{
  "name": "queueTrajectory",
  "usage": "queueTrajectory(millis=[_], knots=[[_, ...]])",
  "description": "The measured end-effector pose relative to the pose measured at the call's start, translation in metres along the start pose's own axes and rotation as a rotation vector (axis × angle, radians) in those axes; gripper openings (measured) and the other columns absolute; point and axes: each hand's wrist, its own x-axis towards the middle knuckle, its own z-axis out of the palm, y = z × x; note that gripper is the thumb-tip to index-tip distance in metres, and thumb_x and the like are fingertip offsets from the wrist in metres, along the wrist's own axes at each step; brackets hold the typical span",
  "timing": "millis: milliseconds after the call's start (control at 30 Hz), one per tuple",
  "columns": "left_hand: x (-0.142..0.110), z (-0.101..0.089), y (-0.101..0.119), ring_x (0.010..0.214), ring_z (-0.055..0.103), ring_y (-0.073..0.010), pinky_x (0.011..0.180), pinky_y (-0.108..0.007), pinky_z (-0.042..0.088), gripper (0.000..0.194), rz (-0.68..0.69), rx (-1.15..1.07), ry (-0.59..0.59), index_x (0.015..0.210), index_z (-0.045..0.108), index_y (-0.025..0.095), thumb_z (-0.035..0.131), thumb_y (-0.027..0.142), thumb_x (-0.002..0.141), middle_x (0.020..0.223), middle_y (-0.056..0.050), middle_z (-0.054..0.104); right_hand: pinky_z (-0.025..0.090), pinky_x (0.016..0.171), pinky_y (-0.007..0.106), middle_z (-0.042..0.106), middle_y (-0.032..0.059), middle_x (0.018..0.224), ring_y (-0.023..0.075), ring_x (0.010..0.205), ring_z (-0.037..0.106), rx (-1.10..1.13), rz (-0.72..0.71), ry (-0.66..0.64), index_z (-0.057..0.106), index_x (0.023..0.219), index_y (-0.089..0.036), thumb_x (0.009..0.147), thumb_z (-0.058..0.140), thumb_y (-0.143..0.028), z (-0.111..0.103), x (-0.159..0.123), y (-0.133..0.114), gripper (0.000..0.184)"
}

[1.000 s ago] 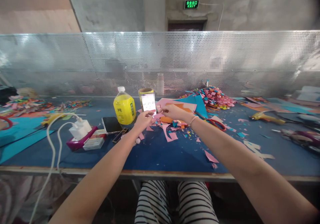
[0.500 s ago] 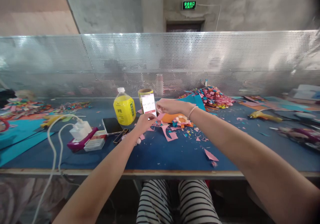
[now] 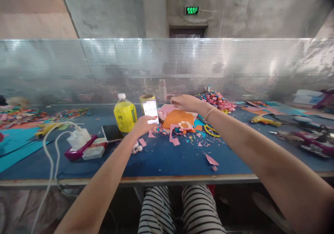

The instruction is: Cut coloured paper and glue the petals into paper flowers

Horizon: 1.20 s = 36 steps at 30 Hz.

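Observation:
My left hand (image 3: 144, 124) grips the lower left of a smartphone (image 3: 150, 111) with a lit white screen showing timer digits. The phone stands upright in front of a roll of yellow tape (image 3: 147, 97). To its right, my right hand (image 3: 182, 102) hovers low over or touches a pink paper sheet (image 3: 167, 109), fingers curled together; what they pinch, if anything, is hidden. In front of that hand lies an orange paper sheet (image 3: 177, 118), with a ring of small folded paper pieces (image 3: 185, 125) at its near edge.
A yellow-labelled bottle (image 3: 125, 115) stands left of the phone. Further left lie a dark phone (image 3: 112, 133), a clear box (image 3: 94, 150) and a purple power strip (image 3: 71, 153) with white cables. Paper scraps, a folded-paper pile (image 3: 219, 102) and a yellow glue gun (image 3: 266, 121) lie rightward.
My right hand has left the smartphone's side and moved right over the coloured paper. My left hand stays on the phone. The view has shifted slightly, and yellow handles now show below my right wrist.

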Motion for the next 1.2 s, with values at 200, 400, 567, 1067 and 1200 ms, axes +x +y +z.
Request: queueTrajectory(millis=[200,400,567,1067,1200], knots=[[0.017,0.023,0.038,0.077,0.059,-0.0209,0.072,-0.031,0.044,0.028,-0.029,-0.501,0.086,0.072,0.065,0.015,0.070,0.037,0.055,0.076,-0.006,0.066,0.027,0.059,0.024,0.060,0.0028,0.084,0.0121,0.073,0.048,0.033,-0.104,0.044,0.058,0.084,-0.019,0.084,0.041,-0.019,-0.006,0.005,-0.008,0.016],[0.018,0.039,0.038,0.060,0.056,-0.0158,0.060,-0.029,0.044,0.027,-0.072,-0.895,0.097,0.065,0.065,0.014,0.068,0.040,0.057,0.059,-0.002,0.062,0.032,0.062,0.022,0.059,0.0005,0.075,0.0093,0.068,0.049,0.287,-0.058,0.155,0.058,0.078,-0.017,0.078,0.045,-0.015,0.000,0.008,-0.016,0.013],[0.007,0.001,0.008,0.069,0.060,-0.0210,0.065,-0.030,0.042,0.015,-0.065,-0.260,0.080,0.064,0.069,0.017,0.063,0.030,0.063,0.066,-0.006,0.066,0.035,0.060,0.021,0.059,-0.0003,0.071,0.0088,0.064,0.050,0.410,0.092,0.208,0.059,0.079,-0.015,0.073,0.048,-0.013,-0.003,-0.010,-0.008,0.013],[0.027,0.048,0.077,0.074,0.059,-0.0175,0.073,-0.030,0.045,0.013,0.153,-0.157,0.146,0.076,0.062,0.018,0.057,0.029,0.072,0.076,-0.005,0.065,0.047,0.060,0.026,0.060,0.0007,0.075,0.0105,0.062,0.054,1.049,0.458,0.459,0.058,0.075,-0.017,0.062,0.056,-0.022,0.069,-0.068,0.028,0.014],[0.031,0.086,0.073,0.077,0.060,-0.0161,0.069,-0.028,0.048,0.025,0.242,-0.468,-0.106,0.094,0.056,0.016,0.057,0.019,0.070,0.082,-0.005,0.063,0.045,0.060,0.026,0.057,-0.0020,0.061,0.0103,0.058,0.053,1.302,0.592,0.616,0.055,0.063,-0.018,0.049,0.068,-0.028,0.090,-0.066,0.017,0.021]])
